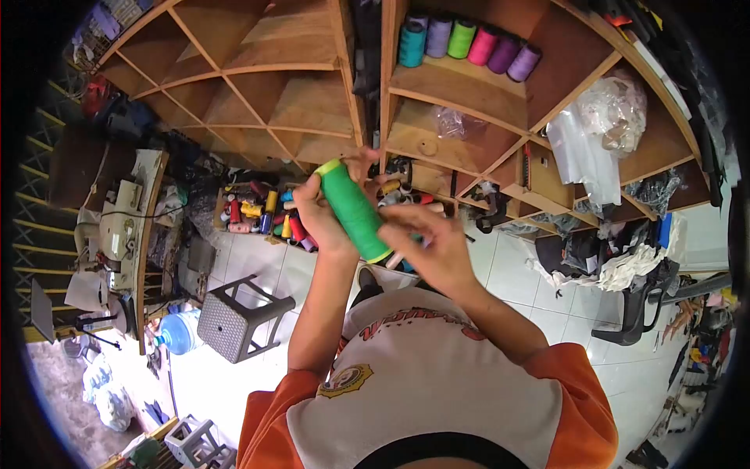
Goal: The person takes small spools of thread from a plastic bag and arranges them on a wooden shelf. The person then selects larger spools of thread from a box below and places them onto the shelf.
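A large green thread spool [351, 209] with yellow-green ends is held up in front of my chest, tilted. My left hand [322, 219] is wrapped round its left side, near the upper end. My right hand [428, 241] is at the spool's lower right side, slightly blurred, with its fingers bent; whether they grip the spool is unclear. Beyond the hands, boxes of mixed thread spools [269, 213] sit on the floor by the shelves. Several coloured spools [462, 39] stand in a row in an upper compartment of the right shelf.
Wooden shelves [344, 78] span the far side. Plastic bags [598, 129] hang at the right. A grey stool [238, 319], a blue water bottle [180, 332] and a sewing machine [121, 227] are at the left. A black chair [637, 313] stands at the right.
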Action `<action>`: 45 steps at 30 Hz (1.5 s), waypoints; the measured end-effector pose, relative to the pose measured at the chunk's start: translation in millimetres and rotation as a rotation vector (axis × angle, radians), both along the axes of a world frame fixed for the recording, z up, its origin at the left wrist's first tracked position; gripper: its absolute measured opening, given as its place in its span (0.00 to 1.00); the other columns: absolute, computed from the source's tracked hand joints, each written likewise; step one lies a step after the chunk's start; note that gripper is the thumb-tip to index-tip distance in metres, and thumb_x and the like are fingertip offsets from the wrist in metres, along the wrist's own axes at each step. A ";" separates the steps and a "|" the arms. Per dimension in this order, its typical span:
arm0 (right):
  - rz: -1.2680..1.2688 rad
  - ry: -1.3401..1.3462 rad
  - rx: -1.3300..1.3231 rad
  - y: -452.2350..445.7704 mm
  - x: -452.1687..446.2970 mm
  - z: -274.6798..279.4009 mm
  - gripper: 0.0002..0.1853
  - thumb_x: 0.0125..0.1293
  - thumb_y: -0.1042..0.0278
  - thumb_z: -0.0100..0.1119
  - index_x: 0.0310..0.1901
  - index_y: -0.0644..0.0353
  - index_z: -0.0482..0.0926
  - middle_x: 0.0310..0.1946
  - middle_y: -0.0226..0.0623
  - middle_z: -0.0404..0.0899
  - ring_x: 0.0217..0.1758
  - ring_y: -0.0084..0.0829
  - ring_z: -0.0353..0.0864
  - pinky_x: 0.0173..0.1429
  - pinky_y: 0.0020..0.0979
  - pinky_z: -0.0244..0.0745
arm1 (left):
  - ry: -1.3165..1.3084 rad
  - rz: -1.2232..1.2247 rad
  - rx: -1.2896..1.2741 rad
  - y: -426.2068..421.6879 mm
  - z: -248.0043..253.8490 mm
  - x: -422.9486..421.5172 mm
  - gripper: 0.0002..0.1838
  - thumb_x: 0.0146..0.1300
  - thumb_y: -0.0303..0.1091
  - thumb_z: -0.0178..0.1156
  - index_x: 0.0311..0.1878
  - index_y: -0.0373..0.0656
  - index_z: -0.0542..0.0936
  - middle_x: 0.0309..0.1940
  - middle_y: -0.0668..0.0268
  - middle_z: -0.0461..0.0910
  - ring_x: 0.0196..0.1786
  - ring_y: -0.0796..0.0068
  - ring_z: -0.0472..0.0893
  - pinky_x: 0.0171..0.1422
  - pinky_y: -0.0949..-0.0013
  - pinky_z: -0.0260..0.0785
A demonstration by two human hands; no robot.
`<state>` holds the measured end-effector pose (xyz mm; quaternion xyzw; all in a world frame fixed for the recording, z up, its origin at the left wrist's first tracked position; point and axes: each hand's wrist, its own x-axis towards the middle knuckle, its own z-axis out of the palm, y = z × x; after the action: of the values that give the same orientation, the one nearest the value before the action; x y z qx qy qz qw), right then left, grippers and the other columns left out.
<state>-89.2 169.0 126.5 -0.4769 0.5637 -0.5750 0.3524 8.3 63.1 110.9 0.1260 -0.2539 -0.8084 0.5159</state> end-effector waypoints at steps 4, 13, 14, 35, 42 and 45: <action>0.058 0.289 0.054 -5.0 -4.8 6.8 0.25 0.53 0.54 0.68 0.44 0.67 0.78 0.31 0.42 0.83 0.31 0.30 0.83 0.41 0.29 0.77 | -0.152 0.059 -0.154 -6.6 -11.6 -2.4 0.24 0.54 0.55 0.42 0.31 0.41 0.72 0.36 0.60 0.74 0.56 0.59 0.68 0.56 0.60 0.59; 0.395 -0.180 0.492 -31.2 -57.9 -8.6 0.23 0.55 0.55 0.67 0.45 0.65 0.80 0.35 0.36 0.82 0.36 0.23 0.80 0.44 0.23 0.73 | -0.565 -0.171 -0.294 -14.3 -30.7 -14.4 0.27 0.61 0.48 0.48 0.53 0.32 0.72 0.49 0.55 0.73 0.51 0.69 0.69 0.55 0.70 0.61; 0.313 -0.214 0.355 -38.4 -67.1 -31.8 0.22 0.56 0.57 0.66 0.47 0.65 0.80 0.36 0.37 0.82 0.39 0.21 0.79 0.47 0.23 0.72 | -0.567 -0.113 -0.385 -21.2 -39.3 -18.1 0.32 0.63 0.49 0.49 0.62 0.33 0.65 0.55 0.53 0.71 0.58 0.66 0.68 0.61 0.67 0.59; -0.538 0.755 0.003 -287.5 -233.0 -92.8 0.20 0.48 0.56 0.69 0.35 0.66 0.79 0.29 0.52 0.80 0.36 0.49 0.81 0.41 0.43 0.74 | -0.748 -0.082 -0.193 -3.0 -113.4 21.4 0.28 0.64 0.37 0.51 0.66 0.36 0.61 0.56 0.56 0.69 0.59 0.68 0.69 0.64 0.69 0.58; -0.516 0.790 -0.065 -291.7 -239.8 -101.9 0.19 0.50 0.56 0.68 0.35 0.64 0.79 0.27 0.54 0.79 0.35 0.51 0.80 0.40 0.45 0.73 | -0.747 -0.109 -0.186 -16.2 -134.2 22.4 0.27 0.62 0.30 0.54 0.64 0.36 0.62 0.51 0.59 0.72 0.57 0.70 0.70 0.62 0.68 0.59; -0.572 0.834 -0.013 -283.6 -239.6 -107.3 0.17 0.51 0.57 0.68 0.33 0.64 0.79 0.26 0.49 0.80 0.32 0.44 0.80 0.38 0.41 0.73 | -0.819 -0.118 -0.184 -13.1 -143.4 23.0 0.26 0.63 0.31 0.54 0.64 0.37 0.63 0.50 0.59 0.73 0.53 0.71 0.72 0.57 0.69 0.63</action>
<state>-328.8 -114.6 19.2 -0.4946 0.7611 -0.4125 -0.0773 31.4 49.9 -32.5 0.3757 -0.5158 -0.6936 0.3343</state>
